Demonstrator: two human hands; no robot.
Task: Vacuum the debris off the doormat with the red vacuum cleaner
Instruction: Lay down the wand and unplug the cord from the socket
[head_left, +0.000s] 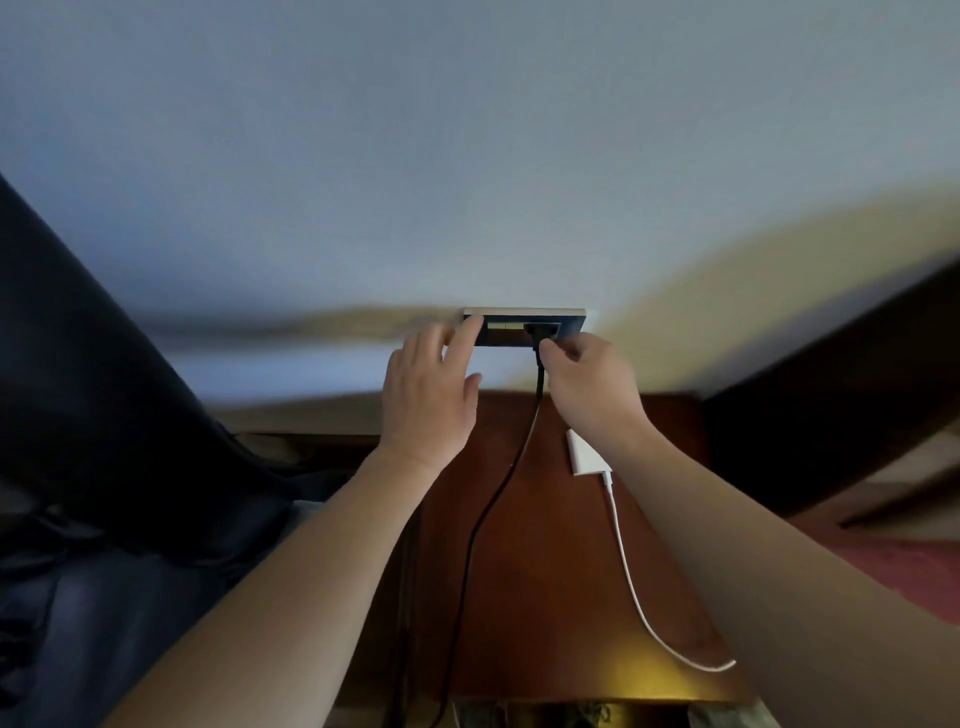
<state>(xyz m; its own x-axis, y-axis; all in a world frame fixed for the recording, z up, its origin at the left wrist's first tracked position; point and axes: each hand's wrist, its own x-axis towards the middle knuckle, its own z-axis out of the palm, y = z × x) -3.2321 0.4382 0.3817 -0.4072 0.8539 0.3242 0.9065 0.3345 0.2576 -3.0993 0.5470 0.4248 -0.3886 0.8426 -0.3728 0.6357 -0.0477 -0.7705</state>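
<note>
Black power cord (498, 499) runs from the near edge across a wooden surface (545, 597) to its plug (542, 332) at the far wall's socket panel (506, 339). The right hand (592, 379) has a tight pinching grip on the plug. The left hand (426, 400), grip open and empty, touches the panel's left end with straight fingers.

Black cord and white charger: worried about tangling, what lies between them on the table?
Bare wooden tabletop only, between black cord and white charger; head view.
</note>
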